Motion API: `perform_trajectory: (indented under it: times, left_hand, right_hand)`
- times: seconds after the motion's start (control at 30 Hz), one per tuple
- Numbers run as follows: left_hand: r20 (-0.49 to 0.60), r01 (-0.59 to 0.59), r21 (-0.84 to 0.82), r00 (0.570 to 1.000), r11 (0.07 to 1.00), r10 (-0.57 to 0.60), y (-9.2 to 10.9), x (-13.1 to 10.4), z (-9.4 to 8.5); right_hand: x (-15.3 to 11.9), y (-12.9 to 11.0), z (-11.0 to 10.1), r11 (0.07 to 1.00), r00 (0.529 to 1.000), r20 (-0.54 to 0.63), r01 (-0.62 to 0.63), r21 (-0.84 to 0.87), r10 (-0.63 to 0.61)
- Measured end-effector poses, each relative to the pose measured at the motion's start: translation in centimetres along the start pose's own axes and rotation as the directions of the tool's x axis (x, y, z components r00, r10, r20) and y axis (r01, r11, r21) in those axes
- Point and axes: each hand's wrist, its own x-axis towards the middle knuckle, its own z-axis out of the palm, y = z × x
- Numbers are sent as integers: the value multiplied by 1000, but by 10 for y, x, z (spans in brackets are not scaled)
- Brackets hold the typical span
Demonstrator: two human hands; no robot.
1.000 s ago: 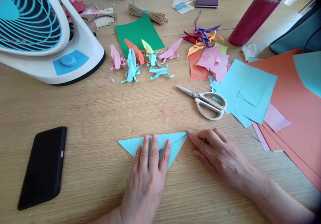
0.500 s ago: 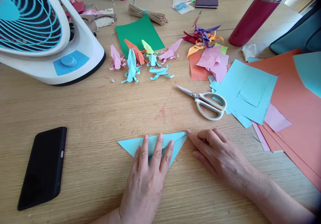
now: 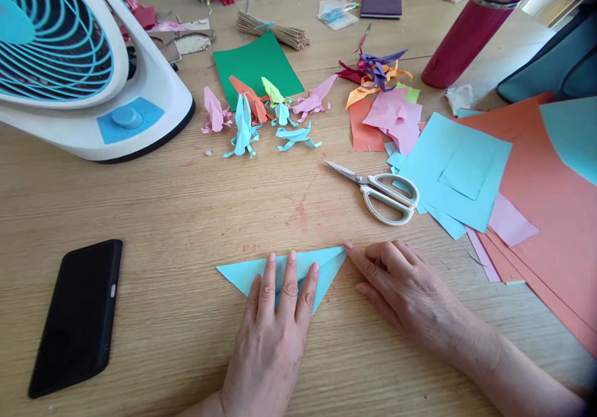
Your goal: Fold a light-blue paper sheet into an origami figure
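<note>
A light blue sheet of paper [image 3: 242,272], folded into a triangle, lies flat on the table with its long edge facing away from me. My left hand [image 3: 275,336] rests on its middle, palm down and fingers spread, covering much of the lower part. At the triangle's right corner, the index fingertip of my right hand [image 3: 401,286] touches the paper. The other fingers of that hand are bent, and its thumb is apart from the sheet. Beyond the right hand lie white-handled scissors [image 3: 389,198], blades pointing left.
A black phone [image 3: 74,317] lies at left, below a white and blue fan [image 3: 153,87]. Folded paper figures [image 3: 245,127] stand near a green sheet [image 3: 261,62]. Coloured paper [image 3: 550,218] covers the right side. A red flask [image 3: 466,37] stands behind it.
The whole view has shifted very slightly. Both hands keep almost the same pose on the folded paper.
</note>
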Motion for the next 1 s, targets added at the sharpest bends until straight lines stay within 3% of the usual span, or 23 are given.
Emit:
perform_trajectory:
  times: [0.67,1.0]
  left_hand:
    - [13,46,64,999,997,-46,3,1,-7]
    - [-13,19,12,1000,1000,-19,4,1,-3]
  right_hand:
    - [-3,-1,1,999,999,4,-36,8,36]
    - [-5,3,7,1000,999,-47,-13,0,13]
